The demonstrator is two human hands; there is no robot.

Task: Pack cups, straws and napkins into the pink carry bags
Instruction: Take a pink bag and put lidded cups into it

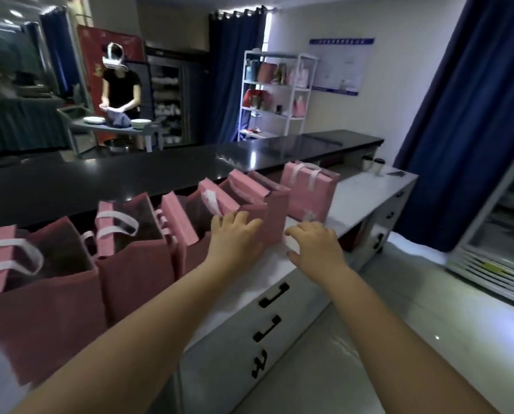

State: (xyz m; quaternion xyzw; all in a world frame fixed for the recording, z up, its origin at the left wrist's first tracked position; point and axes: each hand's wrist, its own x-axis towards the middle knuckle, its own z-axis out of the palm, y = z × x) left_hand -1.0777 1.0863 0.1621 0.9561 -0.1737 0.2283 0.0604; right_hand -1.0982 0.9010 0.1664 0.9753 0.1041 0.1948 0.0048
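Observation:
Several pink carry bags with white handles stand in a row on the white counter. The nearest bag is at the left, and a closed one stands at the far end of the row. My left hand rests with fingers spread against the side of a middle bag. My right hand hovers just right of it over the counter, fingers curled around something white, perhaps a napkin; the blur hides what it is. Two white cups with dark lids stand at the counter's far end.
A black raised counter runs behind the bags. The white cabinet has drawers with black handles. A glass-door fridge stands at the right, blue curtains behind it. Another person works at a table in the back left.

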